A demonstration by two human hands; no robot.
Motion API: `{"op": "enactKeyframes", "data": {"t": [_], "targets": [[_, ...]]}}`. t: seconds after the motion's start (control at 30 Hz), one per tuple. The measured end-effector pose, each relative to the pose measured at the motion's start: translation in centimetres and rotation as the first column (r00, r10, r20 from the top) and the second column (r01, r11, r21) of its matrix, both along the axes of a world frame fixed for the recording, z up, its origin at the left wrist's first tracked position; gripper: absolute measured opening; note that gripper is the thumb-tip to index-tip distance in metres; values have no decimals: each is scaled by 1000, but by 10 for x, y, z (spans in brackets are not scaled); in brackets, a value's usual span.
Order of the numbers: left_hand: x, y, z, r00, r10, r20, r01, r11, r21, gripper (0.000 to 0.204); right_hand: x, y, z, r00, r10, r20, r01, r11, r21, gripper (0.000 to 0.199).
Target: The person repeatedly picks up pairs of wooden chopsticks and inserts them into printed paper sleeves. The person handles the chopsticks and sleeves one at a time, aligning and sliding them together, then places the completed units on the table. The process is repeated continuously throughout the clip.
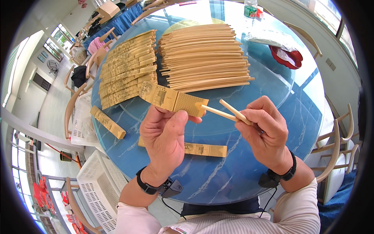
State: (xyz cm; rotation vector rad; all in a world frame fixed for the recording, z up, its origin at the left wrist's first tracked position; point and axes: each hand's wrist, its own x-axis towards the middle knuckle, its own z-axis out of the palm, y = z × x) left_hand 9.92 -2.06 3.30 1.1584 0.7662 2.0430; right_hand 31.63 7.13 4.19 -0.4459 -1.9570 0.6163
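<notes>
My left hand (163,136) pinches a long gold-brown printed paper chopstick sleeve (167,98) between thumb and fingers, its open end turned to the right. Two pale wooden chopsticks (226,113) are gripped near their ends by my right hand (267,130). One chopstick's tip meets the mouth of the sleeve; how far in it reaches, I cannot tell. The other's tip stays free, angled above it. Beyond my hands lie a fanned stack of sleeves (128,66) and, to its right, a wide pile of chopsticks (204,58).
The round blue marbled table (249,167) also bears a loose sleeve (108,122) at left and another (208,149) partly behind my left hand. Far right are a red dish (287,58), a white plastic package (270,39) and a bottle (250,9). White crates (102,183) and wooden chairs surround it.
</notes>
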Motion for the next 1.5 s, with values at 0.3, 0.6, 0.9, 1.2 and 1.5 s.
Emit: {"op": "enactKeyframes", "data": {"t": [0.3,0.6,0.9,1.2,1.5], "targets": [[4,-2,1,1000,14,23,-14,1000,19,27,-3,2,-3,998,55,-25,-55,998,-20,21],[6,-1,1,994,53,-93,-56,998,-22,21,-2,-4,-3,988,144,-58,-155,904,-399,18],[12,3,-6,997,48,-65,-53,995,-80,11,-7,-1,-14,982,173,71,-160,974,-163,20],[6,4,-5,995,97,-10,-97,994,-40,4,-6,-2,-11,951,253,180,-201,943,-266,17],[1,2,-11,989,-45,-139,28,992,-120,10,5,3,20,850,516,108,-209,517,-830,34]]}}
